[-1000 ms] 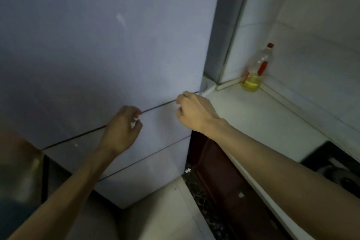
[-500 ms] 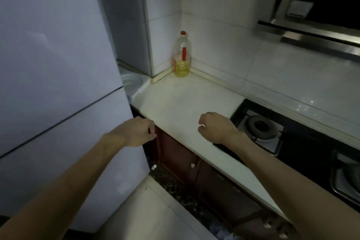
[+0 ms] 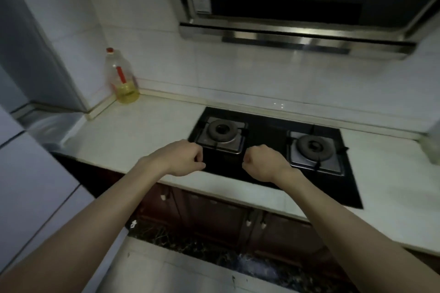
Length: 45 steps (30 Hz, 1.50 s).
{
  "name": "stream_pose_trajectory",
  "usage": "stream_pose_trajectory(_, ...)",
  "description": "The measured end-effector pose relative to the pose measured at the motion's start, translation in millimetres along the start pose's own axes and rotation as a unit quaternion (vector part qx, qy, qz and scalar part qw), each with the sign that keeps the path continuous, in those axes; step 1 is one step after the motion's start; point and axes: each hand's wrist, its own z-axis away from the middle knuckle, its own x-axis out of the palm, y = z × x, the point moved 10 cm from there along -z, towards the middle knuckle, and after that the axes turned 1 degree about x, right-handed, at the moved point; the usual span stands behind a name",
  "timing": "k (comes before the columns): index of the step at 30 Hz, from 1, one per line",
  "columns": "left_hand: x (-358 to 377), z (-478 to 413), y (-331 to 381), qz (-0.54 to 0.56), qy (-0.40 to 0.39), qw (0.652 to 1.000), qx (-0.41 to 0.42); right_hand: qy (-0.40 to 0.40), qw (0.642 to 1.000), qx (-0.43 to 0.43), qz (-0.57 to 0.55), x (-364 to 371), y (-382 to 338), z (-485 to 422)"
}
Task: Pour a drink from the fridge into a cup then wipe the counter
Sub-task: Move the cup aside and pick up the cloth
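Note:
The white fridge [image 3: 26,173] stands at the left edge with its doors closed. A white counter [image 3: 133,131] runs to the right of it. My left hand [image 3: 182,158] hovers over the counter's front edge, fingers curled in a loose fist with nothing in it. My right hand [image 3: 264,164] hangs over the front of the black gas hob [image 3: 266,131], also curled and empty. No cup, drink or cloth shows in the head view.
A clear bottle with a red cap and yellow oil [image 3: 122,78] stands in the back left corner of the counter. The hob has two burners [image 3: 222,129]. A range hood [image 3: 297,35] hangs above. Dark cabinet doors [image 3: 226,216] sit below.
Both hands left the fridge door seam and swung right with my view. They now hover over the counter and hob, and the fridge has slid to the left edge.

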Motion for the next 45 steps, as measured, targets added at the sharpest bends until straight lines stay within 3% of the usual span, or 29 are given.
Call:
stream_pose_trajectory(9, 9.4, -60.4, 172.7, -0.070, -0.029, 0.984, 0.160, 0.048, 0.985, 0.163, -0.022, -24.2, 148.0, 94.0)
stream_pose_trajectory(19, 42.4, -120.1, 327.5, -0.126, -0.057, 0.935, 0.327, 0.081, 0.929, 0.360, -0.015, -26.9, 271.4, 199.5)
stream_pose_trajectory(33, 95.4, -90.3, 509.9, -0.145, -0.096, 0.815, 0.552, 0.116, 0.825, 0.553, -0.012, -22.4, 321.7, 340.3)
stream_pose_trajectory(40, 108.3, -75.3, 557.0, -0.192, -0.096, 0.785, 0.581, 0.146, 0.780, 0.607, -0.045, -10.9, 346.1, 402.6)
stream_pose_trajectory(45, 124.2, -75.5, 585.0, -0.227, -0.108, 0.777, 0.578, 0.147, 0.774, 0.613, -0.055, -0.5, 371.3, 422.2)
